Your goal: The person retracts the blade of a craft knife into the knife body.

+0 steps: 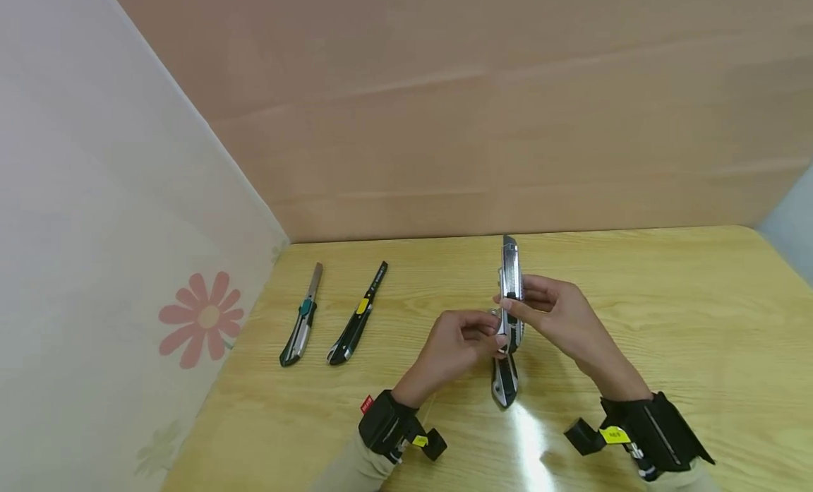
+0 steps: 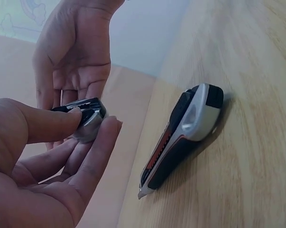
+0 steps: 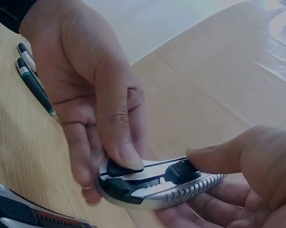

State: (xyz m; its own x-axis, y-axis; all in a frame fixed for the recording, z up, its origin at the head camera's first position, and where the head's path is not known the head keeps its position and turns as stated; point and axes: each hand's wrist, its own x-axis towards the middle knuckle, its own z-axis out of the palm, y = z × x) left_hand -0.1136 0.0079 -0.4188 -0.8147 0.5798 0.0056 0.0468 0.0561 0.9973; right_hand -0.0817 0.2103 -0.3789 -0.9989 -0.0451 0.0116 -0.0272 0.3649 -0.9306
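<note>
Silver cutter [image 1: 511, 266] gets pinched at its near end by the left hand [image 1: 454, 347], pretty much mid-body by the right hand [image 1: 567, 319].

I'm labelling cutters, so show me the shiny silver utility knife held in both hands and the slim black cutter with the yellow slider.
Shiny silver utility knife [image 1: 511, 282], head view: its silver body.
Slim black cutter [image 1: 363, 306], head view: its yellow slider.

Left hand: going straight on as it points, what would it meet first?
The left hand pinches the held silver cutter, so that comes first; beyond it, probably the right hand, though depth is unclear.
</note>
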